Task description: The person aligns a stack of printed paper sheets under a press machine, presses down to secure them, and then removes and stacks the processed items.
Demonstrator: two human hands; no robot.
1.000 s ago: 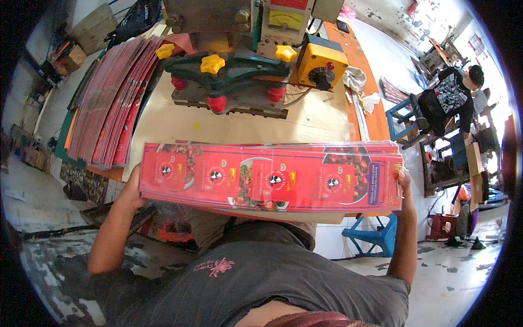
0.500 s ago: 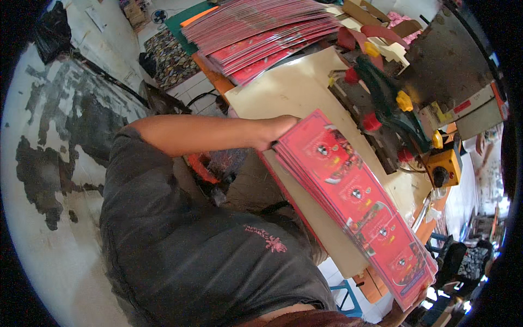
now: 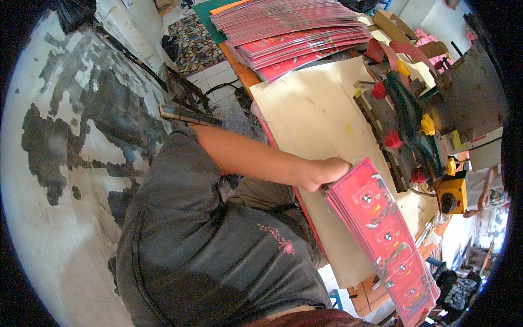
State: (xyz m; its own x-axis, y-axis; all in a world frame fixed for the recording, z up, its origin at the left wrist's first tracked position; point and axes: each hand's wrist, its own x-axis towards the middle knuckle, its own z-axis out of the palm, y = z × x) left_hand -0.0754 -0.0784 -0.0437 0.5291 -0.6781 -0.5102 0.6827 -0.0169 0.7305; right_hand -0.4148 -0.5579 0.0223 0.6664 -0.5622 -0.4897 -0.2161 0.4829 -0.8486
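Observation:
A stack of long red printed sheets (image 3: 388, 235) with food pictures and round emblems slants across the lower right. My left hand (image 3: 330, 173) is closed round its upper left end, with the fingers partly hidden beneath the sheets. At the stack's lower end only a sliver of my right hand (image 3: 425, 320) shows by the frame's bottom edge, gripping there. Several sheets lie fanned slightly along the left long side. Under the stack spreads a cream board (image 3: 310, 103) on the worktable.
A tall pile of similar red sheets (image 3: 294, 32) lies at the table's far end. On the right stands a dark machine (image 3: 411, 117) with red and yellow knobs, beside a yellow control box (image 3: 452, 195). A patchy wall (image 3: 71, 141) rises on the left.
The view has shifted, so the table and machine appear farther right. The sheet stack, still in my left hand, sits lower and farther right. My right hand has slipped mostly out of sight.

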